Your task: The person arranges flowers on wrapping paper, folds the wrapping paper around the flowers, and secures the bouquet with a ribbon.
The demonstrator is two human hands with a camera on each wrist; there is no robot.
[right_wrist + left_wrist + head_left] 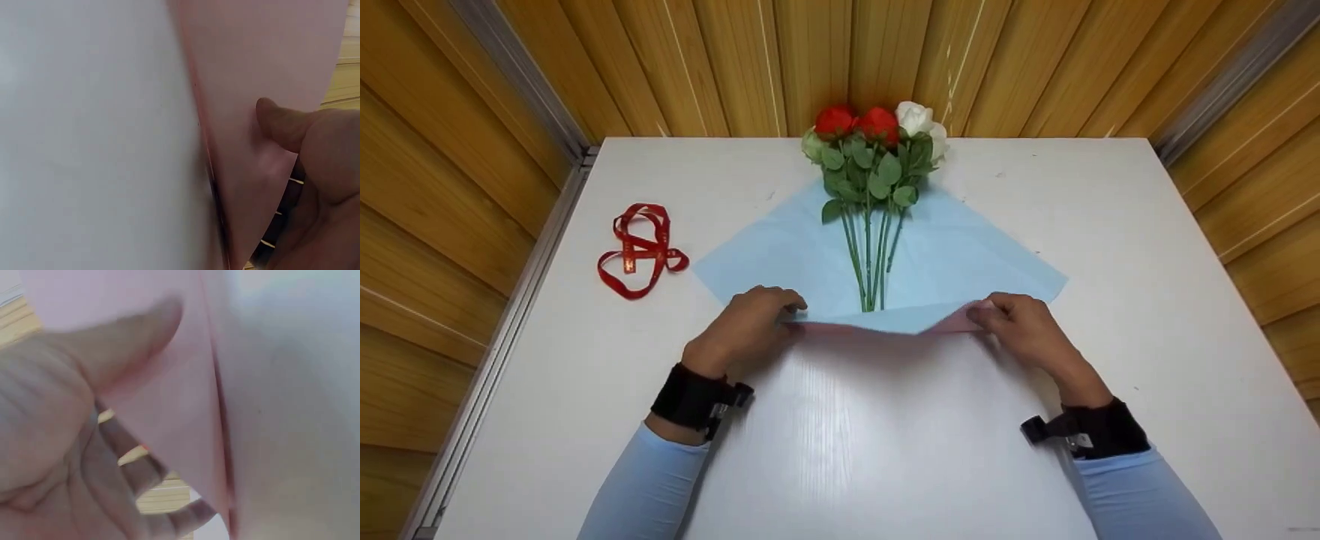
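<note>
A sheet of wrapping paper (975, 240), light blue on top and pink beneath, lies on the table with its near edge lifted and folded. At the left end of that edge my left hand (757, 322) pinches the paper; its thumb presses the pink side (180, 399) in the left wrist view. My right hand (1020, 326) grips the other end, thumb on the pink face (253, 62) in the right wrist view. Between the hands lie the flower stems (870, 262), their lower tips at the raised fold. Red roses (877, 125) and white ones (915, 118) top green leaves at the far side.
A looped red ribbon (641, 247) lies on the white table (547, 360), left of the paper. Wood-patterned panels (810, 60) stand behind the table and at both sides. A metal rail (502, 352) runs along the left edge.
</note>
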